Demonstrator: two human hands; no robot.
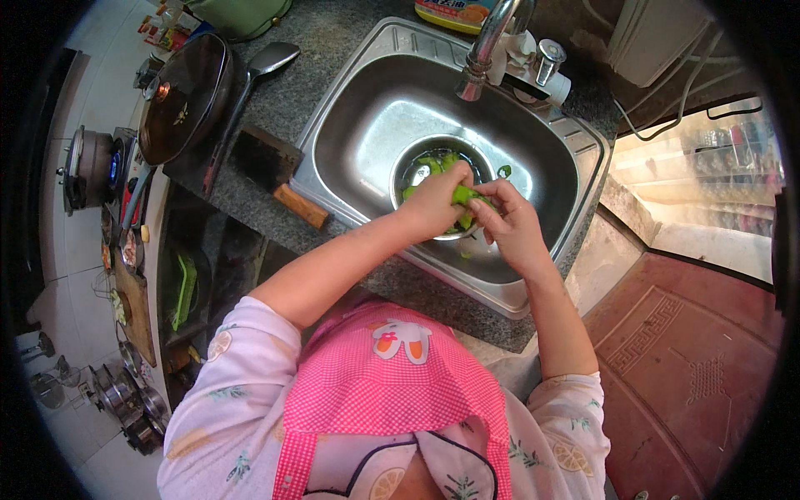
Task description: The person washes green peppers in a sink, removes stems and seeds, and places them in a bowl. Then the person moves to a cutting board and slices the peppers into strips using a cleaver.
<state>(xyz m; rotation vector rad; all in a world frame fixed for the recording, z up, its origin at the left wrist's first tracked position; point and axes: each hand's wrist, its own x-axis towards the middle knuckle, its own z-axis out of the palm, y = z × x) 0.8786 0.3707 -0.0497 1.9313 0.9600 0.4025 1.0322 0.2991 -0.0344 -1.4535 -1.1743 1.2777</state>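
Observation:
My left hand [437, 203] is closed around a green pepper [463, 195], which looks torn or split. At the pepper's right end, the thumb and fingers of my right hand [509, 219] pinch it. Both hands are above a round metal bowl [431, 139] standing in the stainless steel sink [369, 125]. Green pepper pieces [445, 161] lie in water inside the bowl, partly hidden by my left hand. A small green scrap [504, 171] rests on the sink floor beside the bowl, and another bit [465, 255] sits nearer me.
A chrome faucet [480, 59] reaches over the sink's far side. Left of the sink lie a cleaver [265, 156] and a metal spatula [272, 60]. Further left are a lidded wok [181, 106] and a pot [94, 169] by a blue gas flame. A detergent bottle [451, 14] stands behind.

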